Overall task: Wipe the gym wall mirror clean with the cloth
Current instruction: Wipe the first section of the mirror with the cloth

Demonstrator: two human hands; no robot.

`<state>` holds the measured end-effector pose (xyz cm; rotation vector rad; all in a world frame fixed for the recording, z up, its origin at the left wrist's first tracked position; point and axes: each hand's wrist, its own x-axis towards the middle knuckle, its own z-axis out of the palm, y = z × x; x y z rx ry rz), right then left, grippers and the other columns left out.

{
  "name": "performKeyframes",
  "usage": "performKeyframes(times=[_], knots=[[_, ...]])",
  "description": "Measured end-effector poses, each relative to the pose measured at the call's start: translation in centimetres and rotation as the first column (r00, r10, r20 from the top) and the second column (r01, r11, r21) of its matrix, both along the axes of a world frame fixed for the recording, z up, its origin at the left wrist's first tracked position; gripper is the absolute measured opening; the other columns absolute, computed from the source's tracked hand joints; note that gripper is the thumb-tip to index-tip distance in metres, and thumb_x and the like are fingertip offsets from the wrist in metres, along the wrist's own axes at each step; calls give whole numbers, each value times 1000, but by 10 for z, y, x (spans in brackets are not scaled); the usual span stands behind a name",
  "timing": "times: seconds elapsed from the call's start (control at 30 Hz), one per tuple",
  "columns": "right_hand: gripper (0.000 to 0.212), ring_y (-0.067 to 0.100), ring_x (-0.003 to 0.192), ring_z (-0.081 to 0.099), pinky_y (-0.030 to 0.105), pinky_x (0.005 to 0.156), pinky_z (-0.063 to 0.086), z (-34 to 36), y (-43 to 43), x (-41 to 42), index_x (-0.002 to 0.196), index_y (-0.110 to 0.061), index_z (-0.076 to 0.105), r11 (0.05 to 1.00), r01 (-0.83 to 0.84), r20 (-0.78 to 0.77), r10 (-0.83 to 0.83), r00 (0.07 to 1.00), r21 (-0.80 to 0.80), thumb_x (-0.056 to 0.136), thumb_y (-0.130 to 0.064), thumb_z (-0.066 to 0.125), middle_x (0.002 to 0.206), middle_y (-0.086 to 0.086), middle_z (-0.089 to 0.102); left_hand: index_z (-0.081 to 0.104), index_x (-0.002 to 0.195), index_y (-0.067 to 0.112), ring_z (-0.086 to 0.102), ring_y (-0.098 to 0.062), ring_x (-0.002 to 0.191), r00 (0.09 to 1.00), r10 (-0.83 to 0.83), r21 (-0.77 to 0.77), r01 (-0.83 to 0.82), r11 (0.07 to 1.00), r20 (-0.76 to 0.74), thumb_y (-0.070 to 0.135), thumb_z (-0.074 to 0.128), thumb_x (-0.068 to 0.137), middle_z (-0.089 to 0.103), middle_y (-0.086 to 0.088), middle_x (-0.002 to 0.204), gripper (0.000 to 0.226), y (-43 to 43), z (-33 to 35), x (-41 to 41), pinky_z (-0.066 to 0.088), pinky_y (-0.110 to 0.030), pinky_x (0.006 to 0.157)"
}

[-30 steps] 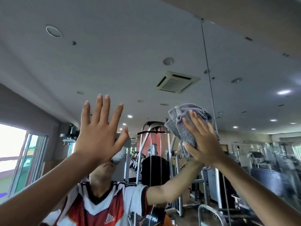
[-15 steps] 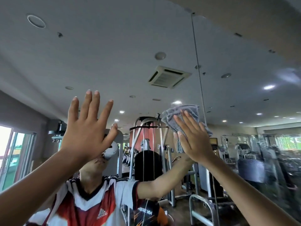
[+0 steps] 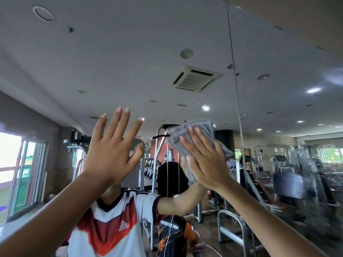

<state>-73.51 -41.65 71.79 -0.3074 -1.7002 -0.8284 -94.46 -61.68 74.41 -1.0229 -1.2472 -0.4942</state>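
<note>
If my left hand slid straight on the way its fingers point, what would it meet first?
Nothing, it seems. The left hand points up along the mirror, and only bare glass shows above it to the frame's top. Whether the palm touches the glass is unclear.

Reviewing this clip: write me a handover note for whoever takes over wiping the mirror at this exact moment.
Left hand: open, fingers spread, palm toward the large gym wall mirror; contact unclear.
Right hand: straight fingers press the crumpled grey cloth on the glass, left of the vertical panel seam.
Done: extent wiped cannot be told.
Left: smeary haze on the right panel, likely needs wiping.
</note>
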Motion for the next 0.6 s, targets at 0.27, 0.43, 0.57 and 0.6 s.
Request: performKeyframes(times=[0.27, 0.43, 0.57, 0.6], knots=[[61, 23, 152, 14, 64, 116, 18, 43, -2, -1, 156, -28, 16, 949, -18, -270, -72, 960, -316, 101, -54, 14, 165, 5, 19, 50, 147, 17, 33, -33, 147, 993, 14, -62, -21, 998, -115, 47, 36, 97, 36, -17, 158, 59, -38, -17, -28, 26, -54, 117], [61, 27, 153, 12, 55, 120, 15, 64, -66, -68, 156, -22, 13, 976, -36, -261, -21, 965, -215, 100, -47, 17, 165, 9, 14, 49, 148, 19, 29, -33, 149, 995, 63, -40, -66, 997, -76, 49, 36, 97, 32, -15, 160, 61, -67, -14, -56, 21, -54, 119], [58, 24, 152, 18, 47, 117, 23, 13, -73, -75, 156, -18, 22, 999, -37, -113, 33, 993, -30, 101, -35, 25, 164, 8, 22, 44, 151, 21, 24, -32, 151, 996, 75, -45, -77, 996, -38, 50, 34, 97, 29, -14, 162, 62, -87, -16, -73, 19, -55, 120], [57, 23, 152, 18, 46, 118, 22, 2, -66, -68, 156, -17, 23, 1000, -23, -60, 23, 998, 12, 102, -34, 24, 163, 7, 22, 43, 151, 21, 23, -32, 151, 996, 79, -49, -81, 996, -33, 50, 34, 97, 28, -14, 162, 62, -92, -17, -76, 19, -55, 120]])
